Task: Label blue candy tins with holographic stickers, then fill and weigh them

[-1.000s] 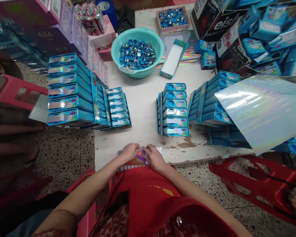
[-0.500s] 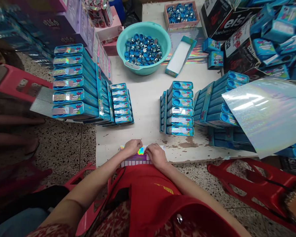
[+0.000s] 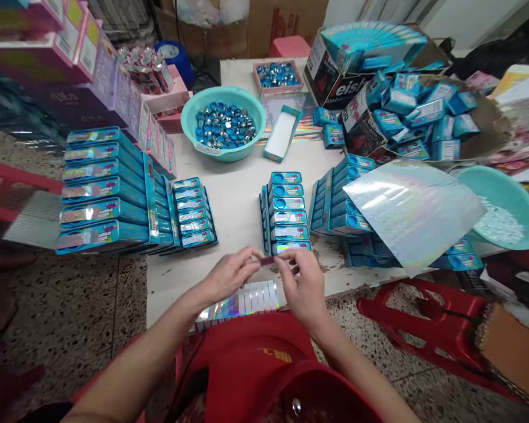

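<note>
A narrow, dark purplish sticker strip [image 3: 268, 260] is stretched between my two hands. My left hand [image 3: 231, 273] pinches its left end, and my right hand [image 3: 303, 282] pinches the other, both above the table's front edge. Below them lies a shiny holographic sticker sheet [image 3: 224, 308] with white bare bars on its right part. Just beyond my right hand stands a pack of blue boxes [image 3: 290, 217] in a row, some with shiny strips on their ends. Left of centre is another row of blue boxes [image 3: 196, 214].
A larger stack of blue boxes [image 3: 106, 194] stands at the left. A turquoise basin [image 3: 251, 150] holds many blue and silver caps. An open empty tray [image 3: 283, 134] lies beside it. At the right, a loose shiny sheet [image 3: 409, 205] covers more boxes, near a red stool [image 3: 423, 329].
Both hands have risen from the sticker sheet and moved forward, now with the strip between them. The view has tilted up and turned right, showing more of the right side.
</note>
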Tool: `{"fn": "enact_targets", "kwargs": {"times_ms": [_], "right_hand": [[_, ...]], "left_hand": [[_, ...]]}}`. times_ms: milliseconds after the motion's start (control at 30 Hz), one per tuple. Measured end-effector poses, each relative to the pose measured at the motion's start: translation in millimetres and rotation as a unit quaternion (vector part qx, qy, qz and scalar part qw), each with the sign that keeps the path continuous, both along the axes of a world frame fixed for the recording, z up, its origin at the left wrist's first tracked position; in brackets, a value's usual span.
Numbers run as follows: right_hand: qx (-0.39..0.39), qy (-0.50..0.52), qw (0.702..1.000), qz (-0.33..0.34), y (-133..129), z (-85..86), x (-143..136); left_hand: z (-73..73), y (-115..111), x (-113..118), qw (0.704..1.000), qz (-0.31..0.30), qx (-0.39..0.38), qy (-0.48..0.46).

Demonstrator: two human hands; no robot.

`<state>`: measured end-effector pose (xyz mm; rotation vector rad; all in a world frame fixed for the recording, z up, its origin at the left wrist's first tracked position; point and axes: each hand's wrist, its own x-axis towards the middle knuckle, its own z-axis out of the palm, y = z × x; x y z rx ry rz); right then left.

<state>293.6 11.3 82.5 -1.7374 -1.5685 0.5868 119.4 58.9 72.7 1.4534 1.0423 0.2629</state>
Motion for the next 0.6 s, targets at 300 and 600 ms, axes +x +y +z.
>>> {"fn": "enact_targets", "kwargs": {"times_ms": [300, 600], "right_hand": [[-0.011, 0.023, 0.99, -0.141, 117.1, -15.6, 33.8], [-0.082, 0.153, 0.963, -0.206, 125.2, -32.1, 42.0]], "left_hand": [[0.2, 122.6, 41.2, 0.993, -0.009, 0.104, -0.059], [-60.4, 106.7, 58.9, 0.98, 0.189, 0.047, -0.036]]}}
